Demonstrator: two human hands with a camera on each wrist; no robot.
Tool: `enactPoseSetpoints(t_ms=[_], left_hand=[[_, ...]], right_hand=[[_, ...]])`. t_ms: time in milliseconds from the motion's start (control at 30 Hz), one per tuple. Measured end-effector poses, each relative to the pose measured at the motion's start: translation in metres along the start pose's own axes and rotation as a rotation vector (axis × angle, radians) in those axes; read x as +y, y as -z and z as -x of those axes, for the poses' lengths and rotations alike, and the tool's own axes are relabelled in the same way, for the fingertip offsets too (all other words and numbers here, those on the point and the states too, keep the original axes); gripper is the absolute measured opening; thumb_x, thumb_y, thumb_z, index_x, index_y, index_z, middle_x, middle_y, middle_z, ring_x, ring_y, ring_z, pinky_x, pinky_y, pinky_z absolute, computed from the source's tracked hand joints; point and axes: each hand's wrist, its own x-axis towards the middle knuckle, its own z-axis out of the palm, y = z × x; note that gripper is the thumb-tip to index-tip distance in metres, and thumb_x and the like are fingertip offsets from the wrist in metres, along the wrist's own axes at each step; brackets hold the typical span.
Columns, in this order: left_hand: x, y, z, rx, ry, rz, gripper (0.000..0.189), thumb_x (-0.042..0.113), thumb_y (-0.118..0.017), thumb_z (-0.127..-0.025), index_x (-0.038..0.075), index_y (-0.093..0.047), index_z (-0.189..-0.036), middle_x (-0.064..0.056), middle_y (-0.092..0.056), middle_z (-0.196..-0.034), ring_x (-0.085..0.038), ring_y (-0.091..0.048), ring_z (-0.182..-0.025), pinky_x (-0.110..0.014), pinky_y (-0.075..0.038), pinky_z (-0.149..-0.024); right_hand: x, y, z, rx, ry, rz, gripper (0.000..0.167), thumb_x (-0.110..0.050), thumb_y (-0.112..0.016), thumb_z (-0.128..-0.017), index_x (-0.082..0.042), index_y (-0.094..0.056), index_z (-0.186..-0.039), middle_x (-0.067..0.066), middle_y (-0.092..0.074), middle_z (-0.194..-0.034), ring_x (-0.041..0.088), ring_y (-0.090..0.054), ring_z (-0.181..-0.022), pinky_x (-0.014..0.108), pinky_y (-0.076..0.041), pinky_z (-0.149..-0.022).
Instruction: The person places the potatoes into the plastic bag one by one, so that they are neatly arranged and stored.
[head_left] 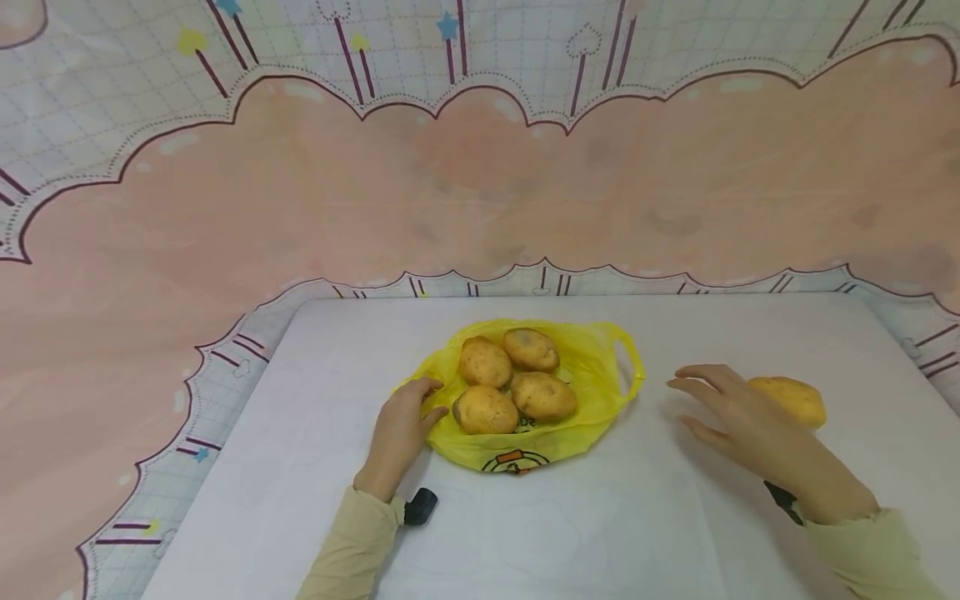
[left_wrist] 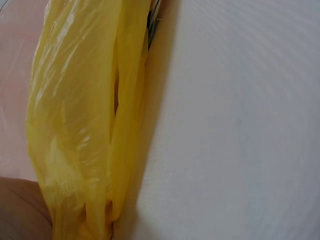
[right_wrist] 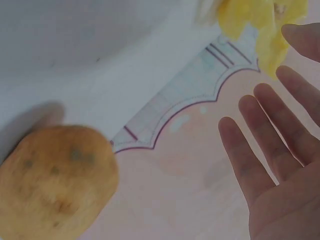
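A yellow plastic bag (head_left: 592, 358) lies spread on the white table, with several potatoes (head_left: 543, 396) resting on it. At the bag's left edge, my left hand (head_left: 397, 429) holds the plastic between thumb and fingers. The left wrist view shows the yellow plastic (left_wrist: 85, 110) drawn into folds toward that hand. To the right of the bag, my right hand (head_left: 738, 421) hangs over the table, fingers extended and nothing in its grasp. A single potato (head_left: 791, 400) sits just beyond this hand, partly hidden by it. The right wrist view has that potato (right_wrist: 57, 182) apart from the spread fingers (right_wrist: 245, 157).
The white table (head_left: 562, 533) stretches around the bag on all sides. Behind it hangs a peach cloth (head_left: 525, 200) with a scalloped, star-patterned border. A black wrist device (head_left: 421, 506) sits at the left sleeve's cuff. The bag's handle loop (head_left: 636, 367) sticks out to the right.
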Motion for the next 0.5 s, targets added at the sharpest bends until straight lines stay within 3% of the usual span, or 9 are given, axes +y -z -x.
enactPoseSetpoints(t_ms=[367,500], left_hand=[[0.001,0.000,0.000,-0.001,0.002,-0.004,0.036,0.012,-0.079,-0.084,0.003,-0.067,-0.117,-0.013,-0.070,-0.111,-0.028,-0.066,-0.101,-0.043,-0.055,-0.089],[0.001,0.001,0.000,-0.004,0.007,0.001,0.035,0.012,-0.079,-0.084,0.003,-0.067,-0.116,-0.013,-0.070,-0.112,-0.029,-0.066,-0.102,-0.043,-0.055,-0.090]], right_hand=[[0.015,0.011,0.017,-0.034,-0.080,0.032,0.072,-0.061,-0.023,-0.100,-0.006,-0.067,-0.115,0.012,-0.062,-0.119,0.032,-0.061,-0.104,0.047,-0.058,-0.072],[0.021,0.012,0.021,0.011,-0.059,0.056,0.070,-0.060,-0.025,-0.101,-0.006,-0.068,-0.113,0.011,-0.063,-0.116,0.027,-0.064,-0.092,0.041,-0.055,-0.067]])
